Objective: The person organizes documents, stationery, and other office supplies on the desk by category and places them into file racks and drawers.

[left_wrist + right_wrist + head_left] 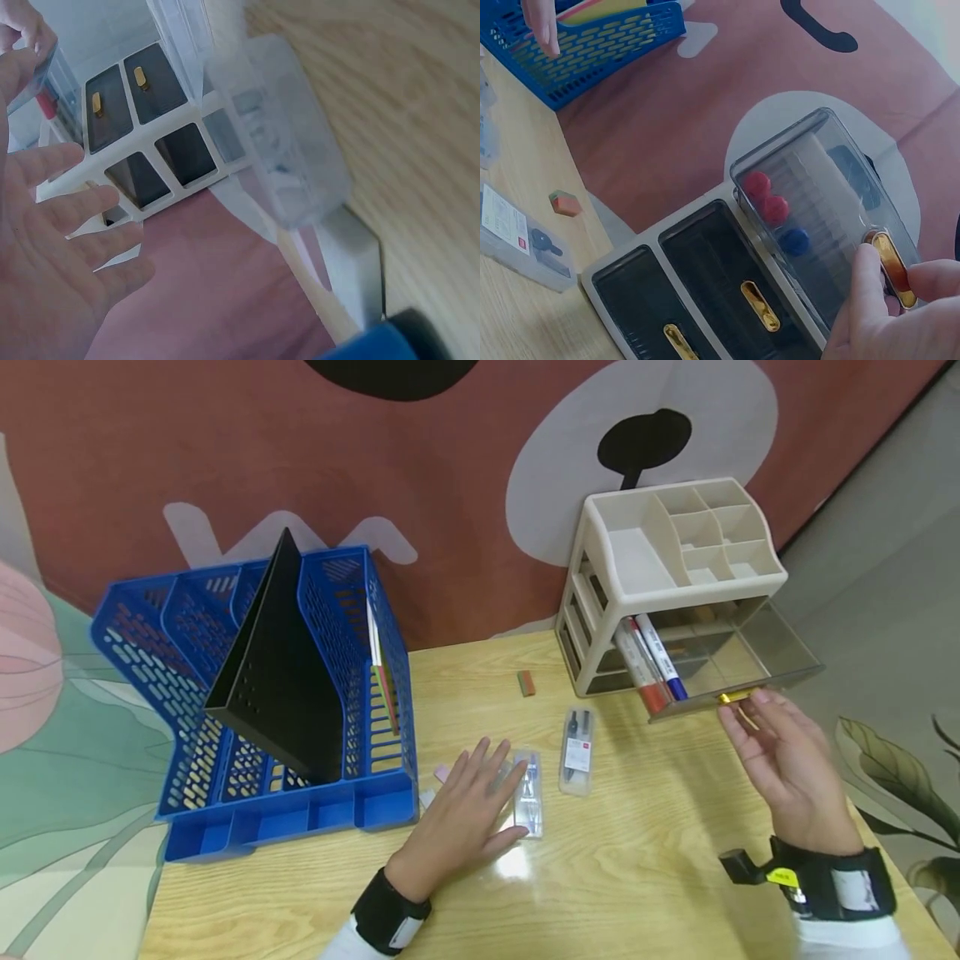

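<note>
At the right, my right hand [795,768] pinches the gold handle [892,271] of the clear top drawer [783,639], which stands pulled out of the white drawer organizer [626,560]. Several markers [660,656] with red and blue caps lie in that drawer. My left hand [453,827] is spread with straight fingers above the table, beside a clear plastic box [529,802] of small items. Nothing is in its grasp; part of the box and some small things are hidden under it. Between the hands lies a clear case [576,753] with a black compass-like tool.
A blue file rack [390,810] fills the left side, with a black folder [288,685] leaning in it and thin coloured sheets in its right slot. A red-green eraser [527,683] lies near the cloth backdrop. Plant leaves [885,756] show beyond the right table edge.
</note>
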Demonstrator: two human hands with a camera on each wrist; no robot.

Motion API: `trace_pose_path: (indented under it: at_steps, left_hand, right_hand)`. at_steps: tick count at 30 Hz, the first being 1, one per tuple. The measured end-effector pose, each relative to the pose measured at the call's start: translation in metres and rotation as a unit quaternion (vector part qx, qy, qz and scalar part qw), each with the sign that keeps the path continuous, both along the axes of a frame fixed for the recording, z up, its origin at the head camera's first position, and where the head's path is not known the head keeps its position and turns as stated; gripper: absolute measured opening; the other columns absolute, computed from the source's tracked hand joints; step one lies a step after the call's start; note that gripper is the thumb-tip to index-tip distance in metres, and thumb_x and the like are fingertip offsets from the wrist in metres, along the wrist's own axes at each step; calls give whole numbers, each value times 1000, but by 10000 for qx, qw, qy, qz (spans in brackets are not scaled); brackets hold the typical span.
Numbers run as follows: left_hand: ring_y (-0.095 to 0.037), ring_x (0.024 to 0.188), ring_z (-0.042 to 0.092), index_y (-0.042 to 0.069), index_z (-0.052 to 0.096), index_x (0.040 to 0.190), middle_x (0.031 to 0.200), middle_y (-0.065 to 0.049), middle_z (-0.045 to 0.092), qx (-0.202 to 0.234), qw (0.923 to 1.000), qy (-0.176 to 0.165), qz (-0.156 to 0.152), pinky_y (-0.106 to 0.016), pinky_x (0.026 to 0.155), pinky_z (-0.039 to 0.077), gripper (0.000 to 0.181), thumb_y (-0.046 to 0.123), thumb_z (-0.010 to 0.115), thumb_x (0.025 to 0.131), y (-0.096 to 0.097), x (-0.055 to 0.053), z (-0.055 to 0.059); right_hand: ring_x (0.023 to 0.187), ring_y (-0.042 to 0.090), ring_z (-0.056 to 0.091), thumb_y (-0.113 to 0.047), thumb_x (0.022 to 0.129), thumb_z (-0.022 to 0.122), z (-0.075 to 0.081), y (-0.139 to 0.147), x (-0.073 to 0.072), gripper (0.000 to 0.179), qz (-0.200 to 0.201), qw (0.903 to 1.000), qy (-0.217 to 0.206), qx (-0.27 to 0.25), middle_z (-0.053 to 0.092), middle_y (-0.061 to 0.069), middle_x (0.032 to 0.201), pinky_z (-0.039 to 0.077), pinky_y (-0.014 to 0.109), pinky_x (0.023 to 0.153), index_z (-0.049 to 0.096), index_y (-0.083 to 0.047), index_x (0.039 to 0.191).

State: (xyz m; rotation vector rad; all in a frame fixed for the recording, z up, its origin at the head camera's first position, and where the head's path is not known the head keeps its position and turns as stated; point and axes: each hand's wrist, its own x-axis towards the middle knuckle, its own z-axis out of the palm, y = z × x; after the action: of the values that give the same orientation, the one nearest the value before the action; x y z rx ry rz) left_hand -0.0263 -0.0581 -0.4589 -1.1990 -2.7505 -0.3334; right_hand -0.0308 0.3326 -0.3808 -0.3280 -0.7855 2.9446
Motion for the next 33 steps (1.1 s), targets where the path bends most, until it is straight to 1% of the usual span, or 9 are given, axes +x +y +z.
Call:
trace_pose_path:
  at_steps: [3, 6, 9, 13, 17, 20, 25, 33]
  left_hand:
    - [-36, 147, 8, 16, 31, 153, 160, -17, 26, -102, 9999, 6, 34, -56, 115, 27, 78, 63, 46, 92, -6, 2, 2]
    - [-39, 146, 13, 15, 32, 153, 159, -18, 26, -153, 9999, 16, 78, -58, 114, 28, 79, 61, 49, 91, -10, 3, 3]
    - [-41, 144, 19, 15, 34, 152, 159, -19, 28, -153, 9998, 21, 127, -59, 113, 29, 78, 59, 53, 90, -16, 5, 2]
    - [-42, 144, 20, 15, 37, 151, 158, -18, 29, -182, 9996, 21, 195, -60, 112, 31, 76, 57, 55, 90, -23, 7, 0]
    - [-40, 145, 18, 14, 38, 150, 158, -18, 30, -236, 9994, -22, 251, -59, 113, 30, 75, 57, 54, 91, -29, 9, -2]
    - [-40, 145, 18, 14, 37, 150, 158, -17, 30, -305, 9991, -64, 280, -58, 114, 30, 75, 58, 53, 91, -32, 11, -3]
    - [-41, 143, 23, 13, 37, 151, 157, -18, 33, -317, 9989, -77, 327, -56, 115, 29, 76, 58, 52, 91, -36, 14, -3]
    - [-42, 142, 25, 12, 39, 149, 155, -20, 36, -310, 9987, 10, 415, -58, 113, 31, 74, 58, 52, 92, -40, 18, -6]
  right_hand:
    - [109, 27, 61, 4, 99, 45, 2, 1, -2, 25, 157, 9997, -45, 207, 58, 14, 118, 51, 35, 98, 56, 5, 122]
    - [111, 24, 60, 2, 99, 47, 6, 1, -7, 27, 251, 9989, -138, 384, 56, 12, 122, 51, 33, 99, 54, 2, 125]
    - [111, 23, 59, 2, 98, 49, 7, 0, -14, 27, 247, 9989, -192, 338, 56, 11, 123, 51, 32, 98, 54, 1, 125]
    - [113, 23, 59, 3, 98, 49, 9, -2, -24, 29, 267, 9992, -149, 271, 55, 11, 125, 50, 32, 99, 53, 2, 127]
    - [112, 25, 58, 5, 98, 48, 9, -3, -33, 25, 289, 9995, -49, 91, 55, 13, 123, 49, 33, 100, 55, 5, 121]
    - [110, 25, 58, 6, 97, 49, 10, -3, -41, 21, 280, 9995, -92, 93, 55, 14, 121, 49, 33, 100, 55, 6, 117]
    - [110, 24, 58, 5, 94, 55, 12, -4, -56, 23, 220, 9989, -318, 283, 52, 12, 120, 50, 32, 99, 55, 4, 117]
    - [110, 24, 57, 6, 92, 58, 13, -7, -80, 27, 242, 9989, -294, 270, 51, 13, 118, 49, 31, 100, 53, 5, 118]
